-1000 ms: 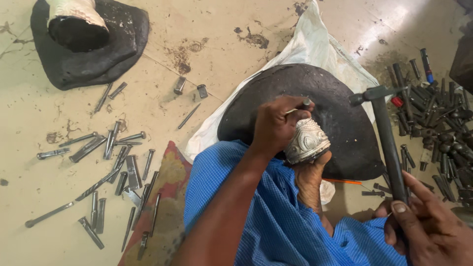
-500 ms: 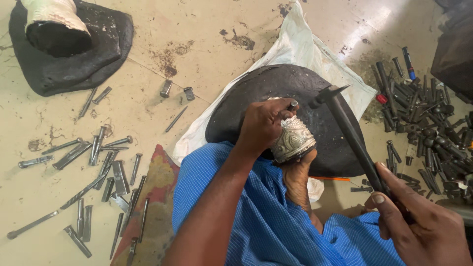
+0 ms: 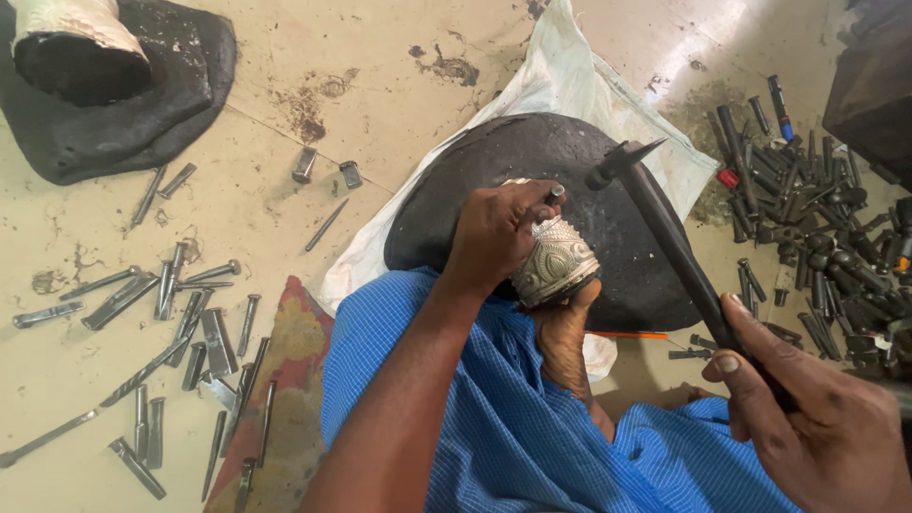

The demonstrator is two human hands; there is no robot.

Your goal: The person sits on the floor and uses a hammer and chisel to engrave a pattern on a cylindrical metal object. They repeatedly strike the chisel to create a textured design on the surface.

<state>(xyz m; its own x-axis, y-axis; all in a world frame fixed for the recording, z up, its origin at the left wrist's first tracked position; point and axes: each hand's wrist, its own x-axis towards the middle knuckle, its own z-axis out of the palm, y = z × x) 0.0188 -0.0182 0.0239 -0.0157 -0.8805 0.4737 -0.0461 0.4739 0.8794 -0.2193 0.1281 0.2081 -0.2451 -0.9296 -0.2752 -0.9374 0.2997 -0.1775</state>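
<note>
1. One embossed silver cup [image 3: 556,271] sits at the centre, braced on a bare foot [image 3: 562,332] against the black pitch mound [image 3: 570,161], so I judge it stays steady.
2. My left hand [image 3: 494,237] is clamped on a small punch [image 3: 553,195], tip on the cup.
3. My right hand [image 3: 826,427], at four o'clock, grips the hammer [image 3: 665,228], head above the punch.
4. Loose punches [image 3: 180,323] lie at nine o'clock, more tools [image 3: 817,228] at three.

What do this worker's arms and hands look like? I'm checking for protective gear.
Both hands are bare: no gloves, rings or wristbands show on the left hand or right hand. The left forearm is uncovered, with no sleeve in view. Fingernails are short. Blue checked cloth covers the lap.
</note>
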